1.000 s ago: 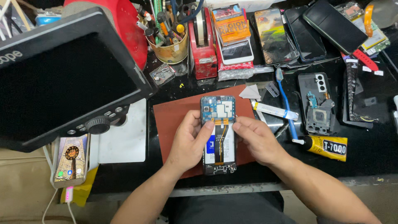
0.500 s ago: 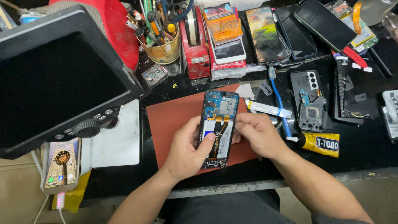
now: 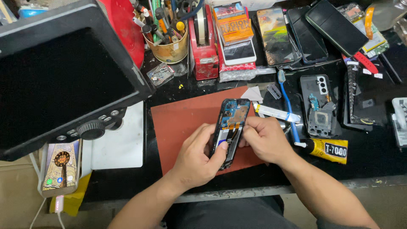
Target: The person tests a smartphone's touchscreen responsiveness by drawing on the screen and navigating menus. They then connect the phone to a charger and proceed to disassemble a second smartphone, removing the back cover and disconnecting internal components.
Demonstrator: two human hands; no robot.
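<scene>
Much of the black tabletop (image 3: 373, 161) is buried under clutter, and the big dark monitor (image 3: 63, 80) at upper left hides whatever lies beneath it, its own top corner cut off by the frame. Below it a white pad (image 3: 121, 144) and a patterned phone (image 3: 60, 167) on a cable sit partly in its shadow. A rust-red mat (image 3: 182, 123) lies in the middle, and over it both hands hold an opened phone (image 3: 231, 127), back cover off, tilted up off the mat (its lower end is hidden behind the fingers, and the small parts inside are too fine to make out). The left hand (image 3: 197, 159) wraps its left edge with the thumb pressed on the inside; the right hand (image 3: 263, 140) pinches the right edge, fingers curled close. Further back stand a red tape dispenser (image 3: 203, 42), an orange box (image 3: 232, 21) with printed lettering, and a tin of tools (image 3: 167, 42) cut off at the top. To the right lies a yellow-and-black glue tube (image 3: 326, 149), near a blue toothbrush (image 3: 288, 106).
</scene>
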